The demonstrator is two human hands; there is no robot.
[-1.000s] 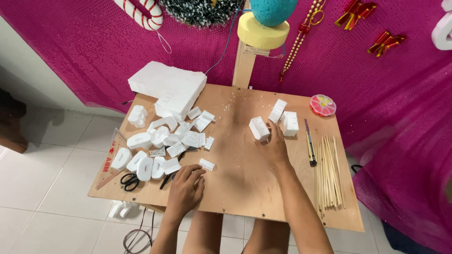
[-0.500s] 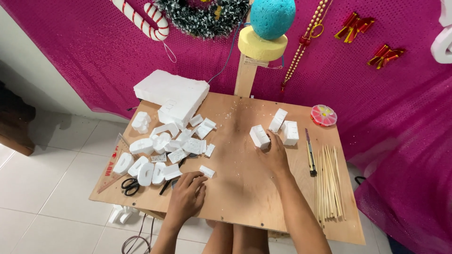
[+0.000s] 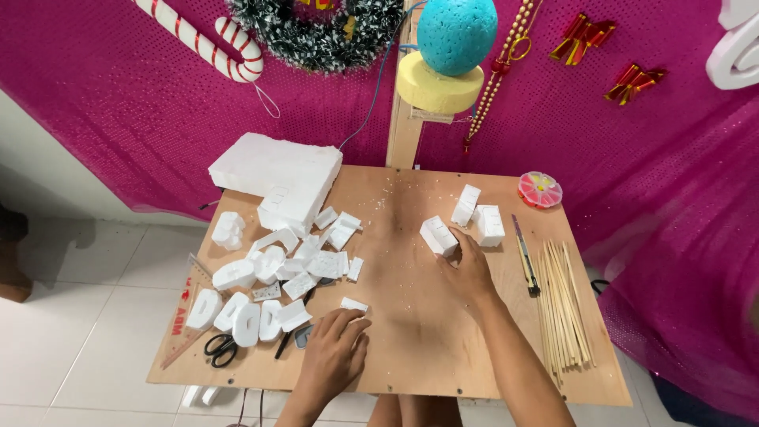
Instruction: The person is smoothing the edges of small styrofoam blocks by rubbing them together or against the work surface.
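Note:
My left hand point(image 3: 334, 357) rests on the wooden table point(image 3: 411, 316) near its front edge, fingers curled by a small white foam piece point(image 3: 353, 304). My right hand point(image 3: 470, 269) lies flat mid-table, its fingertips touching a white foam block point(image 3: 437, 235). Two more white foam blocks point(image 3: 478, 215) stand just beyond it. A heap of cut white foam shapes point(image 3: 277, 269) covers the left side of the table.
A large white foam slab point(image 3: 273, 170) sits at the back left. Black scissors point(image 3: 220, 348) and a ruler point(image 3: 186, 316) lie front left. A utility knife point(image 3: 523, 257), wooden skewers point(image 3: 563, 304) and a round pink box point(image 3: 540, 189) lie at the right. Pink cloth hangs behind.
Both hands stay in nearly the same places; the camera view has shifted slightly, and my right hand keeps its fingertips on the foam block.

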